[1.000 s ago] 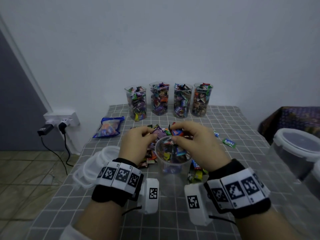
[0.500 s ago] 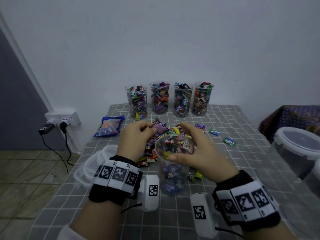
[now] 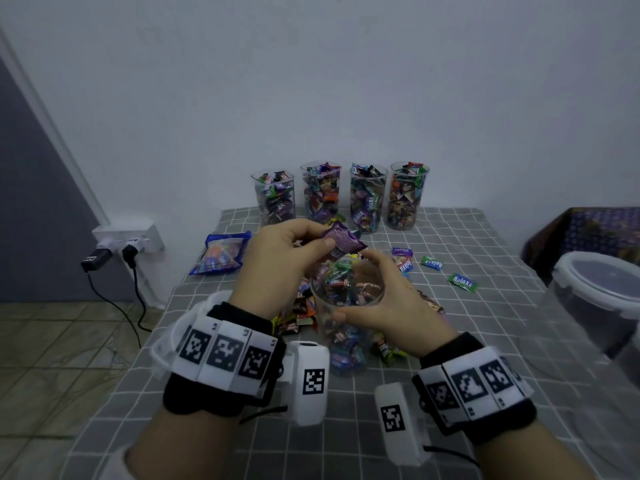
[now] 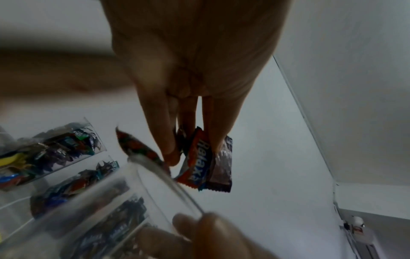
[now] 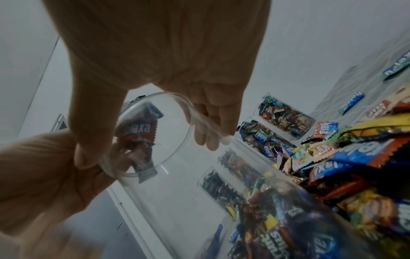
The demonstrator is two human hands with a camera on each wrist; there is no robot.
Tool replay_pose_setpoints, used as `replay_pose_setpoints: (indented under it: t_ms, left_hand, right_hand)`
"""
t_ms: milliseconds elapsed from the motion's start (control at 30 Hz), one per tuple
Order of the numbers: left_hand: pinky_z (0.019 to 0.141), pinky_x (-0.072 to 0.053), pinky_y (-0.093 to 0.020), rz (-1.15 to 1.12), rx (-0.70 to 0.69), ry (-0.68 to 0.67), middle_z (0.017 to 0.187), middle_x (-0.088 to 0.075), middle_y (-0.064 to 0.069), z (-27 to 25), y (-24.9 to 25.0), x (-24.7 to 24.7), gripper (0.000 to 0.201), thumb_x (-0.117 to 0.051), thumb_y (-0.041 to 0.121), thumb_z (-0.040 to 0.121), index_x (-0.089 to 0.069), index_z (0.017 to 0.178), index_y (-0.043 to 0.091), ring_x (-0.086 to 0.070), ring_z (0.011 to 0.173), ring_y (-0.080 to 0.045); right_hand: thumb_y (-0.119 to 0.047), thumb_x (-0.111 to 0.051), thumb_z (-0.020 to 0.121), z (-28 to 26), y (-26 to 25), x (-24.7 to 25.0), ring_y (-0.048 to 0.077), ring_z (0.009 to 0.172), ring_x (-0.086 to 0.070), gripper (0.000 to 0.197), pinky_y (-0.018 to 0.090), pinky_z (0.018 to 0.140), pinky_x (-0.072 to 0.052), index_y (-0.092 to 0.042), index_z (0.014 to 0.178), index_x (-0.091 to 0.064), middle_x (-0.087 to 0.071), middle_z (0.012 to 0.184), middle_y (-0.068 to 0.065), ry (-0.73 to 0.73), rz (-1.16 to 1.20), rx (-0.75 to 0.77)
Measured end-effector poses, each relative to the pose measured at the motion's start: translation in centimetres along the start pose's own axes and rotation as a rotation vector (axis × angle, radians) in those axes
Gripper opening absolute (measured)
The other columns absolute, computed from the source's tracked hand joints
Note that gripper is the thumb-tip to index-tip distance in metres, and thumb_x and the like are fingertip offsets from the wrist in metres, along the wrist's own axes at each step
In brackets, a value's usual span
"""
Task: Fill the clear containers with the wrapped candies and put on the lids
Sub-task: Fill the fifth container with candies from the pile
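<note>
The right hand (image 3: 388, 299) gripped the rim of a clear cup (image 3: 343, 327), partly filled and standing on the table (image 3: 485, 341) near the person. Just above its mouth, the left hand (image 3: 280, 265) pinched a small bunch of wrapped candies (image 3: 341, 239) (a purple wrapper on top; the wrist view showed an orange one too). Loose candies (image 3: 462, 282) lay scattered around the cup. Four full cups (image 3: 341, 195) stood in a row at the far edge.
</note>
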State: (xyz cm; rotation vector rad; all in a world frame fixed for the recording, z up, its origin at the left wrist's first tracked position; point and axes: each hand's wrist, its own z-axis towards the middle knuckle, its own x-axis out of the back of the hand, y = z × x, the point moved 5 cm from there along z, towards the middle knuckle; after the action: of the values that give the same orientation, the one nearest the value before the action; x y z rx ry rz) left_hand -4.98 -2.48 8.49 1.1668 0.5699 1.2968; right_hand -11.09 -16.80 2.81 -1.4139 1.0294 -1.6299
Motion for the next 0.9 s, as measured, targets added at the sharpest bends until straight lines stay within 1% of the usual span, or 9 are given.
replay_pose_setpoints:
  t_ms: [100,200,333,433,533,600,700,833,900]
  left_hand:
    - [0.077,-0.057,-0.046,0.048,0.004,-0.072,0.076,-0.072,0.006,-0.4,-0.1,-0.8,0.027,-0.068,0.012,0.084,-0.069,0.072,0.037,-0.068,0.076,-0.017]
    - [0.076,-0.057,-0.032,0.118,-0.031,-0.128,0.075,-0.071,0.010,-0.7,0.2,-1.2,0.028,-0.068,0.015,0.084,-0.067,0.074,0.041,-0.066,0.075,-0.007]
    - [0.067,-0.050,-0.012,0.151,-0.034,-0.184,0.081,-0.071,0.012,-0.9,0.6,-1.6,0.010,-0.069,0.017,0.083,-0.073,0.087,0.025,-0.065,0.074,0.002]
    - [0.068,-0.052,-0.015,0.143,-0.016,-0.195,0.080,-0.072,0.011,-0.9,0.4,-1.6,0.010,-0.068,0.019,0.085,-0.074,0.090,0.025,-0.067,0.074,0.000]
    - [0.069,-0.057,-0.027,0.094,-0.006,-0.223,0.081,-0.074,0.005,-1.0,0.5,-1.9,0.014,-0.066,0.019,0.086,-0.074,0.088,0.030,-0.069,0.073,-0.014]
    - [0.068,-0.055,-0.029,0.080,-0.005,-0.243,0.081,-0.074,-0.001,-1.1,0.7,-2.0,0.014,-0.064,0.019,0.087,-0.074,0.086,0.029,-0.068,0.072,-0.020]
    - [0.065,-0.053,-0.025,0.095,0.002,-0.251,0.082,-0.074,-0.005,-1.0,0.6,-2.2,0.017,-0.061,0.022,0.089,-0.075,0.080,0.021,-0.068,0.072,-0.017]
    - [0.054,-0.042,-0.011,0.113,-0.013,-0.197,0.077,-0.072,-0.007,-0.8,0.7,-1.7,0.027,-0.059,0.022,0.090,-0.073,0.069,0.012,-0.065,0.065,-0.011]
    - [0.052,-0.040,-0.008,0.108,-0.031,-0.155,0.081,-0.073,-0.003,-0.7,0.9,-0.7,0.026,-0.059,0.021,0.090,-0.072,0.068,0.016,-0.066,0.067,-0.008]
  right_hand:
    - [-0.027,-0.085,0.064,-0.1,0.2,0.1,0.008,0.125,-0.043,0.098,0.025,0.104,-0.037,-0.020,0.142,-0.026,-0.045,0.133,-0.006,0.006,-0.005,0.007]
    - [-0.036,-0.087,0.059,-0.1,0.5,0.1,0.010,0.126,-0.044,0.106,0.036,0.107,-0.039,-0.020,0.143,-0.025,-0.044,0.137,-0.005,0.009,-0.021,0.015]
    - [-0.055,-0.080,0.047,0.0,0.7,-0.1,0.008,0.126,-0.044,0.117,0.035,0.107,-0.039,-0.025,0.143,-0.022,-0.045,0.138,-0.007,-0.001,-0.028,0.015]
    - [-0.054,-0.080,0.048,0.0,0.7,-0.1,0.007,0.127,-0.043,0.116,0.033,0.107,-0.038,-0.024,0.144,-0.021,-0.044,0.139,-0.006,-0.008,-0.024,0.018]
    - [-0.048,-0.083,0.051,-0.1,0.8,0.0,0.006,0.127,-0.043,0.114,0.032,0.107,-0.038,-0.023,0.144,-0.021,-0.044,0.139,-0.006,-0.001,-0.016,0.021]
    - [-0.044,-0.084,0.054,-0.2,0.7,0.0,0.006,0.126,-0.043,0.110,0.033,0.107,-0.038,-0.023,0.143,-0.023,-0.045,0.138,-0.006,0.000,-0.017,0.022]
    - [-0.052,-0.081,0.050,-0.1,0.8,0.0,0.006,0.122,-0.047,0.104,0.035,0.105,-0.041,-0.027,0.137,-0.031,-0.049,0.132,-0.010,0.012,-0.030,0.024]
    - [-0.032,-0.085,0.063,-0.2,0.8,0.1,0.007,0.124,-0.044,0.102,0.027,0.106,-0.037,-0.021,0.143,-0.023,-0.045,0.136,-0.006,0.010,-0.017,0.008]
    - [-0.028,-0.085,0.064,-0.3,0.7,0.1,0.007,0.123,-0.045,0.101,0.025,0.105,-0.037,-0.020,0.143,-0.023,-0.046,0.135,-0.006,0.009,-0.004,0.002]
